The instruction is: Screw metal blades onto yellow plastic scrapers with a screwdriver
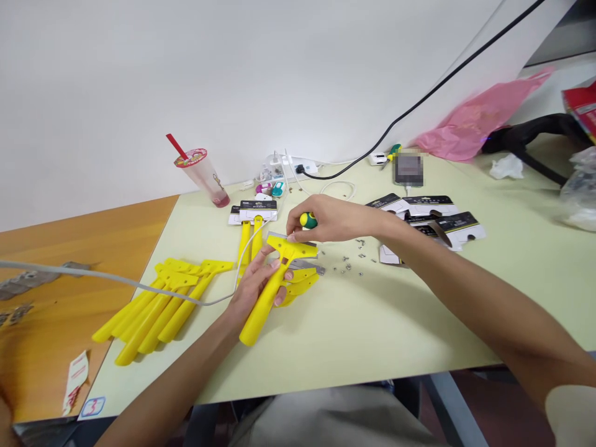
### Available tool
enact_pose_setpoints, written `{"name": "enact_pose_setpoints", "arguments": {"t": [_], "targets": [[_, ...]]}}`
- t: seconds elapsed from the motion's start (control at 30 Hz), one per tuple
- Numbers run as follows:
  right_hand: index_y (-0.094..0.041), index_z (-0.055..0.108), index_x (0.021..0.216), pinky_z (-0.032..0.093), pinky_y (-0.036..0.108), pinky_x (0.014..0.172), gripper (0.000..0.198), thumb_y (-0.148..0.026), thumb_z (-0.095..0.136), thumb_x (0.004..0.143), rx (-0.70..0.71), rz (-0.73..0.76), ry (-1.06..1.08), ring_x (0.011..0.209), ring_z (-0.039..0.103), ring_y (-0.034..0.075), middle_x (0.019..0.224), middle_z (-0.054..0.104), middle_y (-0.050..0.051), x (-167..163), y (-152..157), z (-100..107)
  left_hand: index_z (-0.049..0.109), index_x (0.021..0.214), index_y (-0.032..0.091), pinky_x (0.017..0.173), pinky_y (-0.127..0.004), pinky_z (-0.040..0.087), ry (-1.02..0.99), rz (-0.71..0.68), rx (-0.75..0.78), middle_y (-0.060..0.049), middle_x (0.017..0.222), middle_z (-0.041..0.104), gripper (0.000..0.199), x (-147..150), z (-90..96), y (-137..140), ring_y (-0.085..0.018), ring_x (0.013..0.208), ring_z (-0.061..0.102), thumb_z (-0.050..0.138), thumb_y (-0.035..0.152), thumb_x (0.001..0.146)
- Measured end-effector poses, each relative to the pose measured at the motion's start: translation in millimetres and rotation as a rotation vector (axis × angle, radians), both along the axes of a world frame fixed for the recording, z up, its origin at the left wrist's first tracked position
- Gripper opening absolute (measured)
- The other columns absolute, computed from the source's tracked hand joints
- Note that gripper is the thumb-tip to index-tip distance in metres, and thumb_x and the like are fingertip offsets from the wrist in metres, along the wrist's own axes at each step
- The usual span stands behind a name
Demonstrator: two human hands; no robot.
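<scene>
My left hand [251, 284] is closed around a yellow scraper [265, 307], its handle slanting down toward me and its wide head up. Tucked in my right hand [330, 217] is a screwdriver [308, 220] with a green and yellow handle. The right fingertips touch the top edge of the scraper's head, where a metal strip shows; whether they pinch a small part is hidden. Beneath the head lie a metal blade [313, 267] and several yellow scraper heads [302, 287]. Small screws [347, 267] are scattered to their right.
A pile of yellow scrapers [172, 304] lies at left, crossed by a grey cable [139, 285]. Carded packages [428, 217] rest at right. Behind are a cup with a straw [205, 177], a power strip [279, 167], a blurred device [408, 169] and a pink bag [479, 118].
</scene>
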State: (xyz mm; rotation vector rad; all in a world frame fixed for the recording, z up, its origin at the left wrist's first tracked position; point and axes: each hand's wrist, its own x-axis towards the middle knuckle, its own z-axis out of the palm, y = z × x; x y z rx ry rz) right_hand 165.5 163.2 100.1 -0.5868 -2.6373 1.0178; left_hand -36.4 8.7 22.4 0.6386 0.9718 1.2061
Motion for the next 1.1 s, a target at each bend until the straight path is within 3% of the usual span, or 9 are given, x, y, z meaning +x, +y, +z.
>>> {"name": "enact_pose_setpoints", "arguments": {"t": [0.37,0.63,1.1], "targets": [[-0.020,0.080,0.094,0.047,0.032,0.077,0.021,-0.039,0.071,0.099,-0.027,0.044,0.015,0.083,0.066,0.019,0.096,0.080,0.005,2.3,-5.2,8.1,0.052,0.127,0.029,0.039,-0.017,0.041,0.043,-0.048,-0.005,0.004,0.088,0.068,0.058,2.0,6.5,-6.0,-0.008,0.053,0.061,0.091,0.042,0.087],[-0.019,0.079,0.093,0.044,0.032,0.071,0.024,-0.041,0.072,0.099,-0.030,0.042,-0.031,0.077,0.063,0.017,0.094,0.080,0.005,-0.9,-8.0,6.9,0.049,0.123,0.028,0.041,-0.017,0.043,0.048,-0.106,-0.014,0.003,0.083,0.068,0.051,-0.1,4.2,-6.4,-0.011,0.058,0.065,0.088,0.042,0.092],[-0.019,0.079,0.092,0.041,0.032,0.069,0.024,-0.041,0.072,0.099,0.003,0.044,-0.088,0.075,0.063,0.017,0.092,0.079,0.005,-3.6,-9.1,2.3,0.052,0.114,0.026,0.043,-0.016,0.040,0.052,-0.152,-0.031,0.004,0.079,0.066,0.040,3.9,5.8,-7.7,-0.006,0.049,0.055,0.082,0.048,0.099]]}}
